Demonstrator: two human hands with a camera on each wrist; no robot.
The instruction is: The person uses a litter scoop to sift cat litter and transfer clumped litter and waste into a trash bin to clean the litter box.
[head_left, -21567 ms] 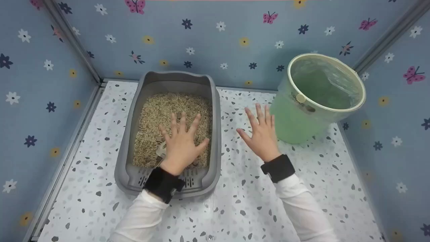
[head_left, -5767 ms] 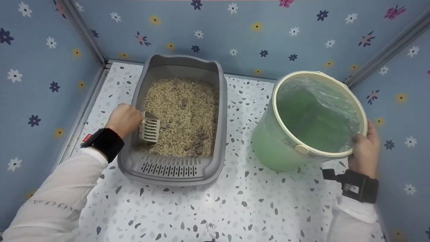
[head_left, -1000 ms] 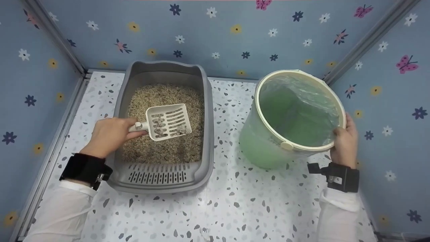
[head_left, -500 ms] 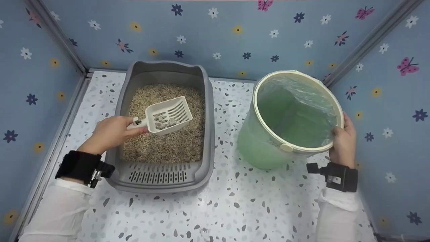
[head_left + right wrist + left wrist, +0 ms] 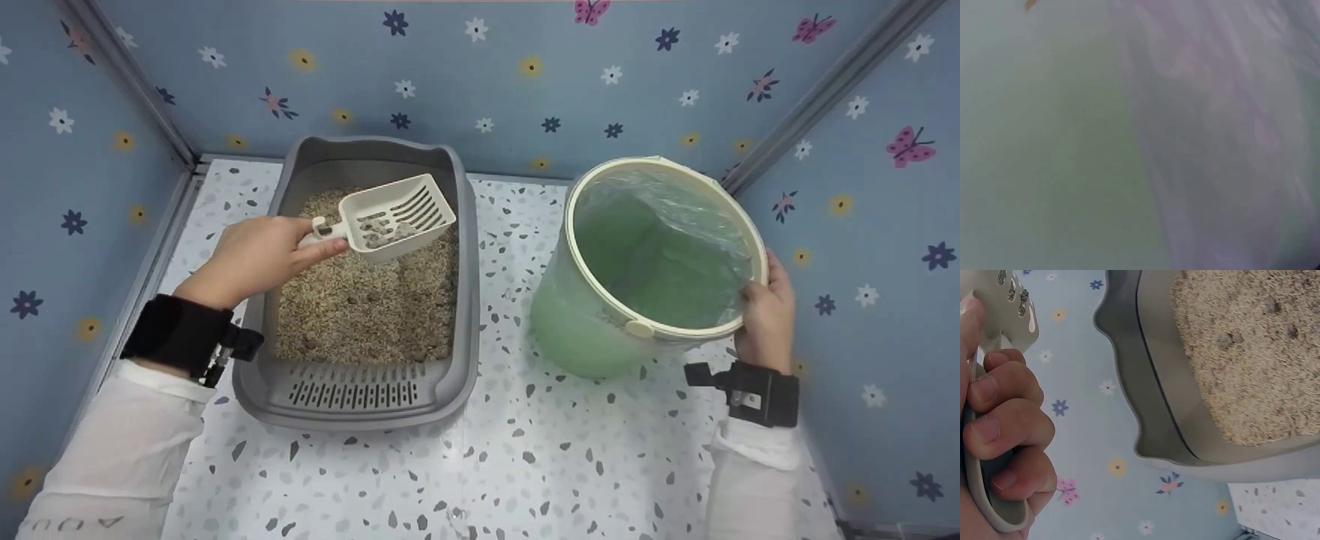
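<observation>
My left hand (image 5: 259,255) grips the handle of a cream slotted litter scoop (image 5: 394,206), its fingers curled round it in the left wrist view. Greyish clumps (image 5: 382,231) lie in the scoop's bowl. The scoop hangs over the grey litter box (image 5: 466,300), which holds tan pelleted litter (image 5: 367,315). At the right, my right hand (image 5: 769,319) grips the cream rim of a green trash bin (image 5: 592,330), thumb on the inner side. A clear plastic liner (image 5: 694,206) covers the bin's inside. The right wrist view is filled by blurred green bin wall and liner.
The box and bin stand apart on a white speckled surface (image 5: 502,450). Blue flowered panels (image 5: 450,75) rise behind them and at both sides, joined by grey corner rails.
Since about a second ago, the left hand has raised the scoop and moved it away from me, slightly right, tilting it. The right hand stays at the bin's rim.
</observation>
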